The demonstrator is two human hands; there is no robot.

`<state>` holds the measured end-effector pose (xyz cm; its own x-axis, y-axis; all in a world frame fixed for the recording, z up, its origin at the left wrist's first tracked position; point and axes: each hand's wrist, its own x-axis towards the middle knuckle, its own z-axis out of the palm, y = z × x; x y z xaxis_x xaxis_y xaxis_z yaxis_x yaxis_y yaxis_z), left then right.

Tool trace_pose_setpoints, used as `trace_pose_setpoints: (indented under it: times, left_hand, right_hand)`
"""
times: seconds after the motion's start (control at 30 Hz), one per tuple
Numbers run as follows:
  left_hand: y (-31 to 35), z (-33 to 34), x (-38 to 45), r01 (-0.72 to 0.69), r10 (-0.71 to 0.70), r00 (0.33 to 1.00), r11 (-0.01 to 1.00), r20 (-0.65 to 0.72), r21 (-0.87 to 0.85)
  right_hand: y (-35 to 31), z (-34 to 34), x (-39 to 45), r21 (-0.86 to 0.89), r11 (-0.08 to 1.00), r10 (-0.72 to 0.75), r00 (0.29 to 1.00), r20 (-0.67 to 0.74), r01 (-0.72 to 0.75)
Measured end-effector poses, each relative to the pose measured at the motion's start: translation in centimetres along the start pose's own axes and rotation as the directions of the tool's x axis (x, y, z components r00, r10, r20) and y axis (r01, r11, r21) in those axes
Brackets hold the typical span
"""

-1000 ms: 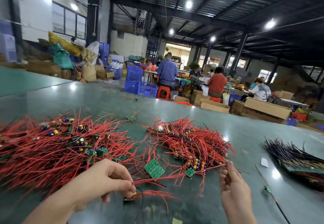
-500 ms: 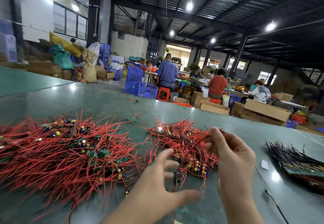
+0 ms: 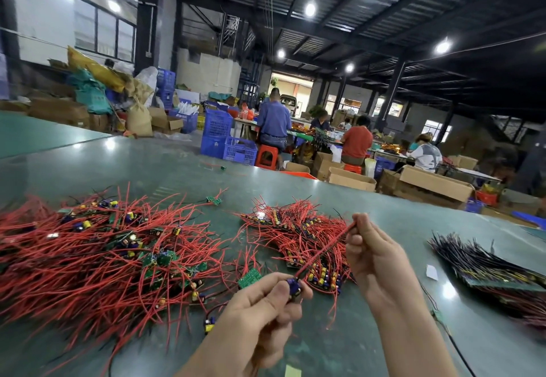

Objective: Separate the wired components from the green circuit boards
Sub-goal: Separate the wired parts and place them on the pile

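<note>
Wired component (image 3: pixel 294 285), small, purple and yellow, is pinched between thumb and fingertips of the left hand (image 3: pixel 260 311), above the near edge of the table (image 3: pixel 384 217). Its red wire (image 3: pixel 325 249) is stretched taut up to the right hand (image 3: pixel 375 258), where it is gripped by curled fingers. A loose green circuit board (image 3: pixel 249 278) lies just left of the grip. Large red tangle (image 3: pixel 97 258) is spread toward the left edge; smaller red pile (image 3: pixel 295 229) at centre; black-wired stack (image 3: pixel 487 267) by the right edge. Table surface is glossy grey-green. Beyond the far edge: seated workers (image 3: pixel 356 140), blue crates (image 3: pixel 230 140), cardboard boxes (image 3: pixel 428 184), warehouse ceiling lamps.
</note>
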<state>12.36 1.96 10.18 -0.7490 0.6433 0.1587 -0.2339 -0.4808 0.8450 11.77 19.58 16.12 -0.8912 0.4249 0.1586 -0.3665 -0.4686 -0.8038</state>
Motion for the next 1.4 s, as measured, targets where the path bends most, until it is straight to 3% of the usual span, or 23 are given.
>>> trace_pose_setpoints:
  times: [0.07, 0.2, 0.27, 0.33, 0.37, 0.43, 0.47, 0.5, 0.53, 0.6, 0.67, 0.73, 0.8, 0.87, 0.97, 1.13, 1.27, 1.33, 1.4]
  left_hand:
    - [0.4, -0.2, -0.4, 0.032, -0.032, 0.999, 0.999, -0.018, -0.016]
    - [1.9, -1.9, -1.7, 0.063, -0.058, 0.993, 0.997, -0.103, 0.044]
    - [4.0, -3.6, -2.1, 0.013, 0.020, 0.986, 0.981, -0.167, 0.192]
    - [7.1, -5.9, -1.8, -0.030, 0.174, 0.951, 0.877, -0.257, 0.480]
    - [8.7, -7.4, -1.3, -0.008, 0.271, 0.913, 0.759, -0.304, 0.651]
    - [11.9, -10.4, 0.4, 0.169, 0.481, 0.807, 0.368, -0.342, 0.914]
    - [12.9, -11.4, 1.4, 0.342, 0.537, 0.767, 0.121, -0.351, 0.932]
    - [13.3, -12.3, 2.2, 0.518, 0.566, 0.737, -0.121, -0.370, 0.847]
    - [13.3, -13.0, 2.9, 0.625, 0.578, 0.720, -0.298, -0.384, 0.722]
    - [11.5, -12.7, 4.2, 0.610, 0.561, 0.751, -0.388, -0.348, 0.691]
    - [8.3, -11.6, 5.5, 0.432, 0.453, 0.844, -0.262, -0.285, 0.863]
    - [4.2, -10.1, 6.5, 0.324, 0.255, 0.926, -0.156, -0.279, 0.933]
    - [0.7, -9.2, 7.2, 0.305, 0.095, 0.952, -0.189, -0.292, 0.933]
    - [-1.6, -9.0, 7.6, 0.327, 0.024, 0.943, -0.257, -0.332, 0.909]
    - [-3.1, -9.3, 7.5, 0.346, -0.022, 0.932, -0.246, -0.362, 0.905]
    - [-3.2, -10.2, 6.5, 0.396, 0.118, 0.918, -0.182, -0.380, 0.900]
    - [-3.8, -12.1, 6.0, 0.371, 0.226, 0.903, 0.019, -0.366, 0.928]
    - [-4.1, -12.5, 5.9, 0.332, 0.281, 0.874, 0.248, -0.395, 0.910]
    - [-4.2, -12.6, 5.8, 0.254, 0.342, 0.835, 0.457, -0.432, 0.853]
  right_hand:
    - [0.7, -0.2, 0.2, 0.023, 0.999, 0.025, 0.999, 0.026, -0.026]
    - [1.9, -1.1, 0.2, -0.107, 0.993, 0.068, 0.985, 0.158, -0.051]
    - [2.6, -1.9, 0.4, -0.177, 0.977, 0.149, 0.972, 0.180, -0.117]
    - [3.3, -2.8, 0.7, -0.217, 0.959, 0.217, 0.963, 0.159, -0.180]
    - [3.7, -3.4, 0.9, -0.220, 0.954, 0.239, 0.961, 0.141, -0.205]
    - [4.5, -4.2, 1.3, -0.221, 0.945, 0.269, 0.958, 0.096, -0.243]
    - [5.1, -4.6, 1.4, -0.218, 0.940, 0.285, 0.956, 0.073, -0.264]
    - [5.6, -4.8, 1.6, -0.213, 0.935, 0.303, 0.951, 0.055, -0.285]
    - [6.2, -5.0, 1.7, -0.209, 0.930, 0.318, 0.947, 0.042, -0.303]
    - [7.4, -5.1, 2.1, -0.224, 0.921, 0.332, 0.943, 0.025, -0.319]
    - [8.8, -4.9, 2.5, -0.275, 0.909, 0.329, 0.944, 0.014, -0.313]
    - [10.0, -4.5, 2.6, -0.326, 0.898, 0.311, 0.950, -0.002, -0.295]
    - [11.2, -4.2, 2.4, -0.378, 0.887, 0.283, 0.959, -0.012, -0.266]
    - [12.2, -4.3, 1.9, -0.417, 0.876, 0.267, 0.964, 0.000, -0.242]
    - [13.5, -5.2, 1.0, -0.472, 0.854, 0.266, 0.964, 0.028, -0.222]
    - [13.7, -4.9, 0.6, -0.564, 0.817, 0.239, 0.961, 0.140, -0.121]
    - [13.9, -4.5, -0.3, -0.626, 0.780, 0.177, 0.955, 0.237, 0.011]
    - [14.1, -4.5, -1.0, -0.666, 0.738, 0.137, 0.943, 0.303, 0.107]
    - [14.4, -4.5, -1.4, -0.747, 0.628, 0.115, 0.923, 0.368, 0.220]
